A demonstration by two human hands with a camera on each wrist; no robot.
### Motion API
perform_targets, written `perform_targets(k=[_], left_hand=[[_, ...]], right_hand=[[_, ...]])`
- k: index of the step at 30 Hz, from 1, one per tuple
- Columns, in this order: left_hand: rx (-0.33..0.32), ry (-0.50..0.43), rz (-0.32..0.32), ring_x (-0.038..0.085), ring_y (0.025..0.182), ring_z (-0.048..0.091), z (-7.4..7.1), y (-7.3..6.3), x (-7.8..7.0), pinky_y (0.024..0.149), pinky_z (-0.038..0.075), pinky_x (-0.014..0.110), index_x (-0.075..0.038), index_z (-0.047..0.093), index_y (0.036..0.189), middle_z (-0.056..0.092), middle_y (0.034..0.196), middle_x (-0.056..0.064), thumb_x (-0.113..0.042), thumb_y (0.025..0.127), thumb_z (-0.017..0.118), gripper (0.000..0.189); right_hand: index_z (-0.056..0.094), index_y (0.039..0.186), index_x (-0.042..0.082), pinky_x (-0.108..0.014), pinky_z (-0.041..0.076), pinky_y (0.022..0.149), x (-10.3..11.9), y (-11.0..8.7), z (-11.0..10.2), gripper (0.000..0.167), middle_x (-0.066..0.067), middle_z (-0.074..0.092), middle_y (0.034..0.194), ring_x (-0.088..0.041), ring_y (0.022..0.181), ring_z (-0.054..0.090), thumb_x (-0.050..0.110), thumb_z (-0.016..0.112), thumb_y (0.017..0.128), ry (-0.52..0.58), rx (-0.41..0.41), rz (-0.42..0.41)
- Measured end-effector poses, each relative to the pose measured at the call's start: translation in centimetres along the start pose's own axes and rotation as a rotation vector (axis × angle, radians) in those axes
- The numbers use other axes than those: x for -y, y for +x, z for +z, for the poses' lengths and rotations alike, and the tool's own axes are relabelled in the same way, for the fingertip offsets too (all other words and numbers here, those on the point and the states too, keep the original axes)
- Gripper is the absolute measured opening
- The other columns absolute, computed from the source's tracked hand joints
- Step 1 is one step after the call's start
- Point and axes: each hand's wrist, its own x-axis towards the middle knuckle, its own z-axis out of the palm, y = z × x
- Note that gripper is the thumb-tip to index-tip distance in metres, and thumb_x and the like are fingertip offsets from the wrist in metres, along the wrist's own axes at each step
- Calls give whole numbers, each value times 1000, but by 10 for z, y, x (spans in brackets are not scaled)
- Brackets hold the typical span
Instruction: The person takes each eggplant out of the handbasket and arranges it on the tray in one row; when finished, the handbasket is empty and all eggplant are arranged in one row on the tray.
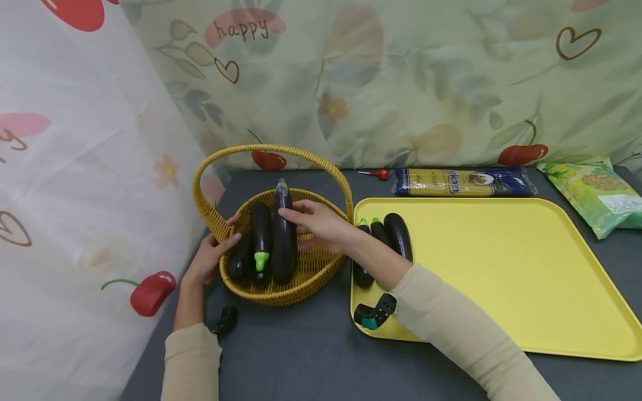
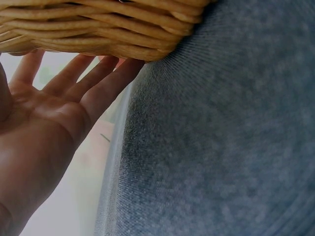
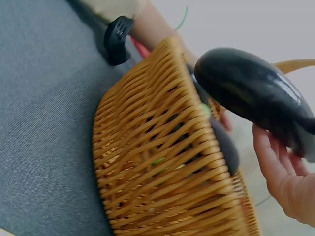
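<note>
A yellow wicker basket with a tall arched handle holds several dark, glossy eggplants. One eggplant lies with its green stem end toward the near side, another eggplant is beside it at the left. My right hand grips an eggplant between thumb and fingers, over the basket's middle. In the right wrist view this eggplant is raised above the rim and tilted. At the basket's left side, my left hand holds the rim, thumb on top; its fingers touch the outer wall.
To the right lies a yellow tray with three eggplants along its left edge, partly behind my right forearm. Behind it are a spaghetti packet, a small red-headed item and a green bag. Patterned curtains border the table.
</note>
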Motion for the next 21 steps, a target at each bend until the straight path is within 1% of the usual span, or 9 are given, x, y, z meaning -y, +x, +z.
perform_targets(k=[4,6,12,18,21], left_hand=[[-3,3,-12,16,122,42,1,0,-1,89,44,22,-10,31,150,35,146,19,-18,99,54,57],[-4,3,-19,16,121,43,1,-1,-2,88,44,22,-11,31,150,35,145,20,-19,99,54,57],[-1,14,-24,17,123,41,1,-1,-3,88,44,22,-11,31,151,34,146,20,-19,99,54,58],[-3,23,-20,17,122,42,1,0,-2,88,44,22,-12,31,150,35,145,20,-20,99,55,57],[-4,23,-17,16,122,42,0,-1,-1,88,44,22,-12,31,150,35,145,20,-20,99,54,57]], right_hand=[[39,139,7,-44,51,80,7,-10,-2,49,-14,56,123,-29,108,59,27,56,98,5,12,23],[37,140,7,-43,51,80,8,-15,-3,50,-13,57,123,-29,107,60,27,56,98,-10,20,35],[36,142,9,-44,50,82,8,-32,-8,55,-12,53,127,-29,109,58,33,57,97,-141,47,65],[33,144,12,-46,49,85,8,-53,-14,59,-13,48,132,-31,114,53,33,59,96,-211,93,104],[35,144,13,-46,49,84,8,-61,-17,60,-12,48,131,-30,113,54,34,60,95,-256,96,111]])
